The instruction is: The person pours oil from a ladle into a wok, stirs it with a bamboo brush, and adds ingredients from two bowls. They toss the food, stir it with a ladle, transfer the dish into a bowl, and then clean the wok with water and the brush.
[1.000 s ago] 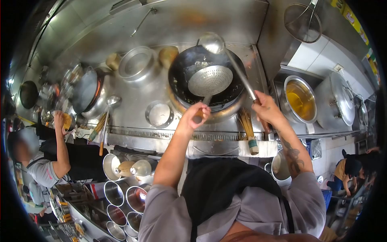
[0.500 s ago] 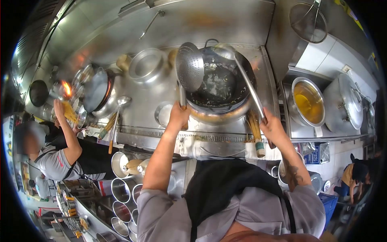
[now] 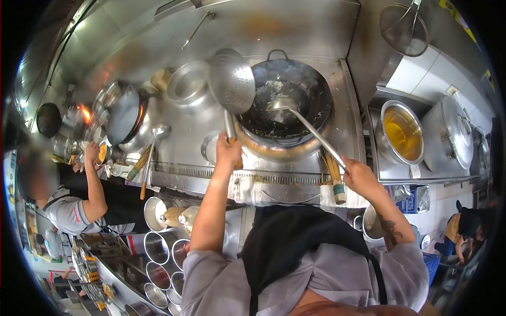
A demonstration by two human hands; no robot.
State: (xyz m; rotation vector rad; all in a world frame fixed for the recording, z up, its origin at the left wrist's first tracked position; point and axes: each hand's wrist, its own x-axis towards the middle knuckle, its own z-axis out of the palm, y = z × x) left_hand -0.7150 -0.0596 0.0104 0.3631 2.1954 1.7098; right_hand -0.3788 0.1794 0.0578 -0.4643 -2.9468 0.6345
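Head view: left hand point(image 3: 229, 151) — fingers curled tight round the handle of the perforated strainer point(image 3: 232, 81), raised at the wok's left edge. Right hand point(image 3: 361, 178) grips the ladle point(image 3: 284, 104), its bowl down inside the wok point(image 3: 318, 102) — blue box point(image 3: 406, 203) lettering too small to read.

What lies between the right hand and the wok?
In the head view, the ladle handle spans the stretch from the right hand to the wok, with a bundled brush close beside its lower end.
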